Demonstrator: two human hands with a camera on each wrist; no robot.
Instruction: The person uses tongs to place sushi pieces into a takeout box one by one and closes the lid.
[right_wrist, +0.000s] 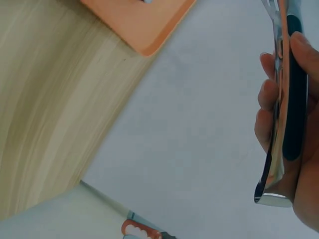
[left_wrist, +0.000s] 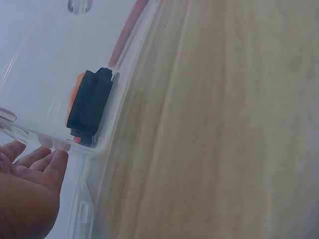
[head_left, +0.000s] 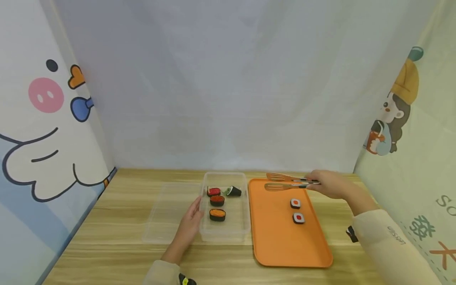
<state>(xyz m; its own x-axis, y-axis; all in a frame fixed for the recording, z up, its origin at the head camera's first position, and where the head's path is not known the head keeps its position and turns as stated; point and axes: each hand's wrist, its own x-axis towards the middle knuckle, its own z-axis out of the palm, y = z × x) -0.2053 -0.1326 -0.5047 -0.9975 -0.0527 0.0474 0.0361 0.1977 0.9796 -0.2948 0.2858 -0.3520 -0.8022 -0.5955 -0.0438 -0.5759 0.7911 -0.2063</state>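
Currently the right hand (head_left: 329, 184) grips the tongs (head_left: 285, 182), blades parted and empty, above the orange tray's (head_left: 274, 233) far edge. Lower the blades astride the nearer-to-tongs sushi roll (head_left: 295, 203), mid-tray, and squeeze evenly. The left hand (head_left: 190, 219), fingers straight, steadies the clear container's (head_left: 224, 233) left wall.

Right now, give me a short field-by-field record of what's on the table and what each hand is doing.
Left hand: open, resting against the side of the clear container
Right hand: grips the tongs above the far end of the orange tray
Tongs: tips apart, holding nothing
In container: four sushi pieces
On tray: two sushi rolls
Beside container: clear lid, lying flat on its left
Surface: wooden table
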